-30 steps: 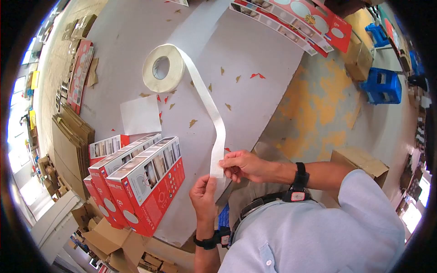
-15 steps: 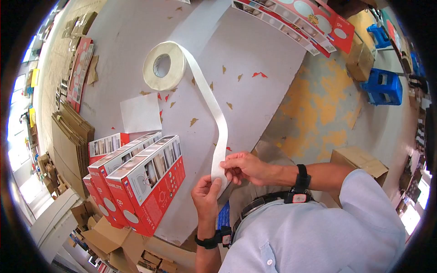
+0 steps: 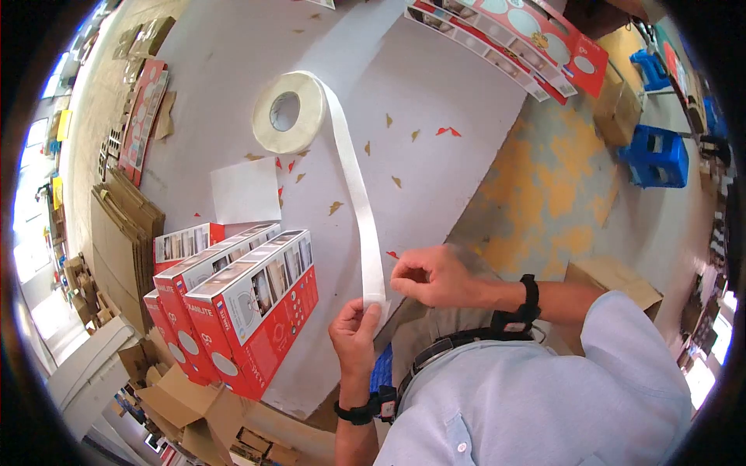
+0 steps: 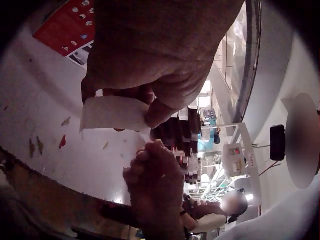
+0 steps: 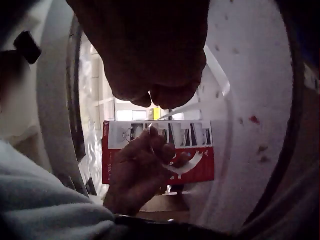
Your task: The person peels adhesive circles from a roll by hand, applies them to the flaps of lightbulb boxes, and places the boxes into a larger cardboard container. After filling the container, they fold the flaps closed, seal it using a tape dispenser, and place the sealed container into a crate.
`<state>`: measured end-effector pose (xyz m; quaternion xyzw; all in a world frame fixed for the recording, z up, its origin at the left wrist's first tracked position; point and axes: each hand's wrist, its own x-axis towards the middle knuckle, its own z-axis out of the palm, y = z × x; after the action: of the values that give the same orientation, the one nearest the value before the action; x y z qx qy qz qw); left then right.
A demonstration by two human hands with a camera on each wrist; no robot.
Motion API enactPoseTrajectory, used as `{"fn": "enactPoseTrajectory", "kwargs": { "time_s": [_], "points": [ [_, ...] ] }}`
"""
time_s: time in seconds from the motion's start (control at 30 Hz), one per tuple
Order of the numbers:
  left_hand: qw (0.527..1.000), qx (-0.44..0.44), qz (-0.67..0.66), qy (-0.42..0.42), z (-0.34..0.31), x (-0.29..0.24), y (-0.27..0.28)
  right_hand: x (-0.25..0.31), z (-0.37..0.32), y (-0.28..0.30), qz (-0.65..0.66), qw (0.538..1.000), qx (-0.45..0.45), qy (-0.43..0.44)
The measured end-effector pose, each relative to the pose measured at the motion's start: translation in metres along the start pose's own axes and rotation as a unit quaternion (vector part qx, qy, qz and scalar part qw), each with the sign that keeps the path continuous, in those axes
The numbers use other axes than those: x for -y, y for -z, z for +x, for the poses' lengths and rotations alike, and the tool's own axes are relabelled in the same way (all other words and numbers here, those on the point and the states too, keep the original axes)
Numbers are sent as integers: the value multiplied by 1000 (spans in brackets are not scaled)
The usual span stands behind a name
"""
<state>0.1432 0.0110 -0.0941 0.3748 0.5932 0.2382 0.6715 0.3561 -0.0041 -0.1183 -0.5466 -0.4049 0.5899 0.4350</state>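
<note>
My left hand [image 3: 355, 334] pinches the end of a white tape strip [image 3: 359, 202] between thumb and fingers, close to the table's front edge. Up the table the strip runs back to its roll [image 3: 289, 113], which lies flat. From the left wrist, the pinched strip [image 4: 115, 114] spans the thumb and fingers. Just right of the strip is my right hand [image 3: 435, 276], apart from it, with loosely curled fingers and nothing visible in them. The left wrist view shows this right hand [image 4: 155, 182] below the strip, fingers bunched.
Red-and-white printed boxes [image 3: 249, 311] stand left of my hands, beside a white sheet [image 3: 245, 192]. More red printed cartons [image 3: 505, 43] lie at the far right corner. Small red and brown scraps dot the table [image 3: 435, 179]. A blue stool [image 3: 657, 155] stands beyond the right edge.
My right hand has let go of the strip and drawn off to the right. The left hand keeps its pinch, and the strip now hangs straighter from roll to hand.
</note>
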Motion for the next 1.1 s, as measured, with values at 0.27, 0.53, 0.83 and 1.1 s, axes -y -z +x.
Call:
{"fn": "enactPoseTrajectory", "kwargs": {
  "time_s": [0.27,0.53,0.83,1.1],
  "points": [
    [1000,10,24,-11,0,-6,-2,6,12,-4,-271,920,40,279],
    [986,5,150,-76,2,-3,2,7,9,-13,-302,915,92,249],
    [964,72,217,-136,0,-29,0,25,22,-6,-205,942,174,200],
    [987,136,60,-64,-1,-23,10,26,25,2,-30,969,236,69]
  ]
}}
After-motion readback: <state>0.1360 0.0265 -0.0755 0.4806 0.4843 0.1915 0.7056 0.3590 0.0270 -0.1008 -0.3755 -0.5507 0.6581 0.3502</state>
